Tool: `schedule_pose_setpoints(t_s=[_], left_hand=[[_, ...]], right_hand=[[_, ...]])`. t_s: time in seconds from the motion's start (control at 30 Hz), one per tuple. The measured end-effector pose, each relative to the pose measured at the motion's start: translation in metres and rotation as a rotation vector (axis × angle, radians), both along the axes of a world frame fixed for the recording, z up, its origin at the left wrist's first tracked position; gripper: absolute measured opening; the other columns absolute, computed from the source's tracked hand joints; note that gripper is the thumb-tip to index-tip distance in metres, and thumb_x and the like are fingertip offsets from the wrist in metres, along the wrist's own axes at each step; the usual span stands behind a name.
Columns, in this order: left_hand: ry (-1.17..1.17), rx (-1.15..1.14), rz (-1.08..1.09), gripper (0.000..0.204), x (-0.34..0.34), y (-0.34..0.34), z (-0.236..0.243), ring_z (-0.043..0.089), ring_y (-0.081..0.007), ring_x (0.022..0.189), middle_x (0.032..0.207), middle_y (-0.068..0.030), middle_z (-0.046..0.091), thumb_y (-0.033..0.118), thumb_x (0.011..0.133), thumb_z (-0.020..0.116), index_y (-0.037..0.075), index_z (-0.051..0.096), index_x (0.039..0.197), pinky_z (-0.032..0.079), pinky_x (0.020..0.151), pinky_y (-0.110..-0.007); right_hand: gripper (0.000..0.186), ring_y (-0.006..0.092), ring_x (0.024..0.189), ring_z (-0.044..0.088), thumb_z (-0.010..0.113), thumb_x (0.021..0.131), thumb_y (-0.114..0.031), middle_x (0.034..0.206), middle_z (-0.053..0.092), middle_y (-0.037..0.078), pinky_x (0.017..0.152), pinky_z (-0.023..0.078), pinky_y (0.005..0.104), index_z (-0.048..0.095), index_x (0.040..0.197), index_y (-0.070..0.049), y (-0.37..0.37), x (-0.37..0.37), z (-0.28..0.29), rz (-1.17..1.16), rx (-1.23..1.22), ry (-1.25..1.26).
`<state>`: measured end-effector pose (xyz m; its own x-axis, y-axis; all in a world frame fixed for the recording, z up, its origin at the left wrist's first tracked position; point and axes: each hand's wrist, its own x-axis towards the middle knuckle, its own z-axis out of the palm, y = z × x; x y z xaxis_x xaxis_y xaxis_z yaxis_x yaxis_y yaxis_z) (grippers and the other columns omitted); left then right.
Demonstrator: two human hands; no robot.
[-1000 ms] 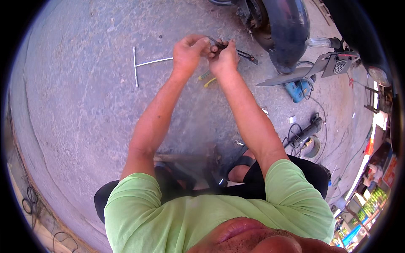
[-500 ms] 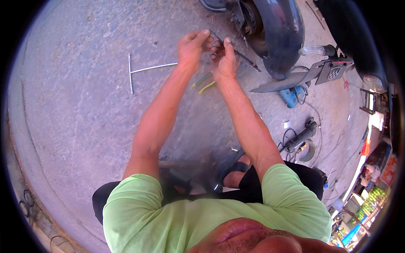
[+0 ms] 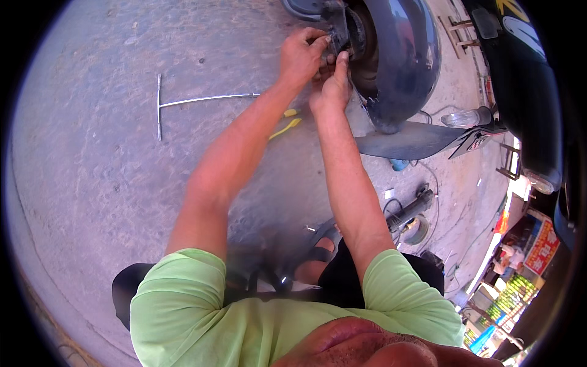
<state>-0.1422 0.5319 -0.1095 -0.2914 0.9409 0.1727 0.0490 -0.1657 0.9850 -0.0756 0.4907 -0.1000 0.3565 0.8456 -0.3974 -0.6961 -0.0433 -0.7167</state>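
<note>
Head view shows us left hand and right hand at dark mechanism. Fingers look bent; what they hold, we cannot tell.

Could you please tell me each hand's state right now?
Left hand: fingers curled beside the wheel; grip cannot be told.
Right hand: curled beside it too; grip cannot be told.

A black, angular mechanical part sits left of the rounded dark fender, its lower end partly hidden

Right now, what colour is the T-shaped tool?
The T-shaped tool is silver, best seen in the head view.
</note>
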Motion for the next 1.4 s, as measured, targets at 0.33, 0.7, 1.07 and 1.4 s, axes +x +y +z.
schedule_pose_setpoints(t_s=[0.33,0.7,1.07,1.4], left_hand=[[0.010,0.075,-0.056,0.020,0.008,0.023,-0.001,0.065,-0.0312,0.087,0.094,-0.0163,0.066,0.020,0.082,0.073,0.004,0.074,0.095,0.052,0.079,-0.040],[0.127,0.116,0.001,0.019,0.009,0.027,-0.007,0.065,-0.0326,0.086,0.091,-0.0162,0.066,0.019,0.081,0.073,0.005,0.075,0.093,0.052,0.078,-0.041],[0.110,0.094,0.024,0.018,0.012,0.027,-0.005,0.065,-0.0320,0.086,0.090,-0.0151,0.067,0.019,0.080,0.073,0.006,0.075,0.092,0.051,0.079,-0.041],[0.151,0.080,0.027,0.021,0.015,0.026,-0.009,0.067,-0.0262,0.093,0.100,-0.0113,0.069,0.022,0.081,0.075,0.006,0.075,0.095,0.052,0.085,-0.035]], right_hand=[[0.030,0.0108,0.073,0.055,0.063,0.097,-0.044,0.079,0.055,-0.006,0.061,0.039,0.0279,0.056,0.092,-0.015,0.021,0.005,0.002,-0.043,-0.005,0.090],[0.038,0.0106,0.067,0.050,0.061,0.096,-0.051,0.073,0.051,-0.006,0.057,0.038,0.0270,0.054,0.083,-0.015,0.025,0.007,0.002,-0.046,-0.069,0.092],[0.041,0.0116,0.064,0.049,0.067,0.092,-0.050,0.073,0.050,-0.005,0.057,0.039,0.0263,0.052,0.082,-0.013,0.024,0.005,0.014,-0.099,-0.146,0.102],[0.038,0.0113,0.068,0.051,0.070,0.090,-0.050,0.074,0.051,-0.006,0.062,0.044,0.0291,0.057,0.087,-0.015,0.021,0.010,0.006,-0.092,-0.181,-0.022]])
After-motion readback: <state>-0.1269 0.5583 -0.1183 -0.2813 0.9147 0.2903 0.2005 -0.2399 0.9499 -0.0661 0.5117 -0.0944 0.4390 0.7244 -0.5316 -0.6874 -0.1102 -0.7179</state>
